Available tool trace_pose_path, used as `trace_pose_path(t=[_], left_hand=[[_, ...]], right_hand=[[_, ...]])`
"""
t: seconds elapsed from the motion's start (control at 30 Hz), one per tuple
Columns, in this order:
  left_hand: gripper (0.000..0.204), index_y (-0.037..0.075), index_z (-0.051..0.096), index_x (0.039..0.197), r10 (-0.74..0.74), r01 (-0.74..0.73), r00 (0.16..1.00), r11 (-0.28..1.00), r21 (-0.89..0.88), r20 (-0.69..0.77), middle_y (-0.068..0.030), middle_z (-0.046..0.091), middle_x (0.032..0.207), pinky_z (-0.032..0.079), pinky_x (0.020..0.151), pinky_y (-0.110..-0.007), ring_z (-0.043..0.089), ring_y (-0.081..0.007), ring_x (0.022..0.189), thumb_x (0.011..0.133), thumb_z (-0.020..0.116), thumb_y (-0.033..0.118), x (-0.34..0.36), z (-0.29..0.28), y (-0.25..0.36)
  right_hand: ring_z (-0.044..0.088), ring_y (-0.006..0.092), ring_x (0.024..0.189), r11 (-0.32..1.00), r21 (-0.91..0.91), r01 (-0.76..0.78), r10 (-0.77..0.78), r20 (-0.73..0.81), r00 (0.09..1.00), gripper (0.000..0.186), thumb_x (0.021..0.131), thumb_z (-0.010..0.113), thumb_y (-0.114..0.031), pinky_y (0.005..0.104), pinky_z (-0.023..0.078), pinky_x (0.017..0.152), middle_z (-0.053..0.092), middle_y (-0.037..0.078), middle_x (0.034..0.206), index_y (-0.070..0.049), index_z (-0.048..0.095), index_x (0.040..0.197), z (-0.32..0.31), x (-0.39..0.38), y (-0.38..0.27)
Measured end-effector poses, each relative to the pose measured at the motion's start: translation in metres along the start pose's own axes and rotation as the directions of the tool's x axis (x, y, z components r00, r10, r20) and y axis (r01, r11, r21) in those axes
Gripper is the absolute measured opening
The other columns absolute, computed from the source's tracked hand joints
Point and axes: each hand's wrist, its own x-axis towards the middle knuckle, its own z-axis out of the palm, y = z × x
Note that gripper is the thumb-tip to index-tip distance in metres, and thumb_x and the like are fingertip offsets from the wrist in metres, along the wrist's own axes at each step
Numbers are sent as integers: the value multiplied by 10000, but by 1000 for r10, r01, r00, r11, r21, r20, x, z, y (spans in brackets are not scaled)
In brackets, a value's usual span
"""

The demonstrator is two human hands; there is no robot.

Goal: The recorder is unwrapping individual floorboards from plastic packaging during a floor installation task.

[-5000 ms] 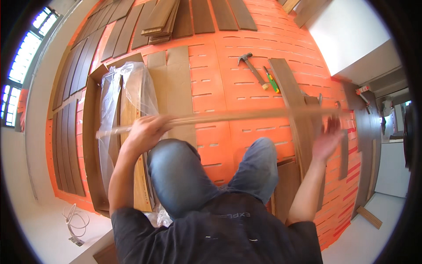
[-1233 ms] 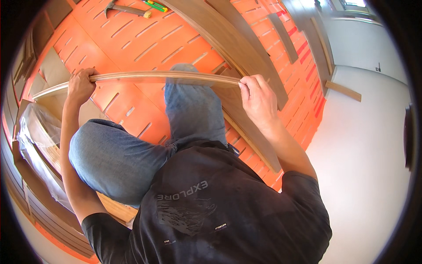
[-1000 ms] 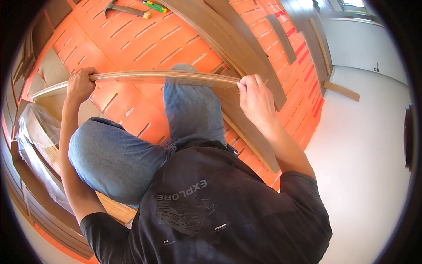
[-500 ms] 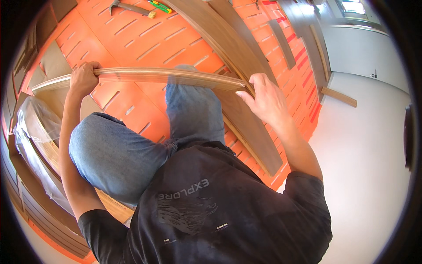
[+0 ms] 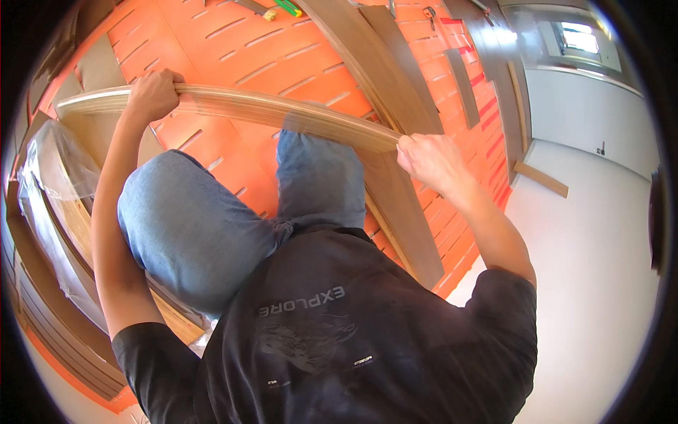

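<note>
A long wooden floorboard (image 5: 240, 104), on edge and curved by the lens, spans in front of my knees. My left hand (image 5: 154, 97) is wrapped over its upper edge, toward the left part of the board. At the board's right end my right hand (image 5: 429, 161) is closed, its fingers pinching the end corner. The board passes above the orange underlay (image 5: 233, 63) and across my right knee. Behind its right end lies another brown floorboard (image 5: 406, 219), partly hidden by the held board and my leg.
Several boards (image 5: 360, 60) lie ahead, with a short strip (image 5: 462, 85) beside them. A hammer (image 5: 258, 8) and green utility knife (image 5: 288, 7) lie at the top. Plastic-wrapped boards (image 5: 53, 205) are stacked on the left. A small wood piece (image 5: 540, 179) rests by the white wall (image 5: 586, 261).
My right hand, loosely spread before, has closed on the floorboard's right end. My left hand has moved slightly up and right, raising the left part of the board. The view has shifted a little.
</note>
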Motion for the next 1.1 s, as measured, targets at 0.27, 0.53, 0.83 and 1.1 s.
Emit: trace_pose_path(t=[0.27, 0.53, 0.83, 1.1], left_hand=[[311, 143, 828, 1067, -31, 31, 999, 1000, -5, -11, -171, 787, 972, 587, 872, -469, 751, -348, 955, 823, 639, 105, -3, -3, 7], [268, 130, 829, 1038, -17, 16, 999, 1000, 26, 34, -174, 785, 984, 585, 867, -481, 747, -361, 950, 846, 642, 128, 1, -3, 6], [180, 175, 782, 983, 248, -250, 888, 967, 45, -387, -72, 722, 940, 554, 840, -543, 722, -269, 953, 851, 692, 259, 29, 39, -18], [292, 131, 706, 1124, 308, -344, 877, 939, -33, -370, -107, 728, 1099, 461, 1010, -474, 654, -319, 1123, 917, 652, 330, 15, -4, -20]], right_hand=[[654, 323, 587, 997, 67, 30, -14, -230, 973, 201, 831, 712, -98, 436, 521, 504, 603, 91, 629, -80, 547, 719, 25, -2, -19], [667, 314, 586, 987, 136, 83, -49, -237, 970, 194, 837, 715, -111, 444, 535, 515, 608, 96, 632, -87, 555, 731, 47, 2, -42], [687, 275, 637, 999, 7, 47, -41, -400, 916, 135, 875, 703, -155, 424, 562, 559, 649, 59, 695, -143, 622, 767, 50, 10, -38], [541, 284, 695, 784, 599, -162, 427, -330, 842, 195, 908, 666, -20, 404, 442, 623, 578, 119, 825, 23, 527, 779, 38, 14, -17]])
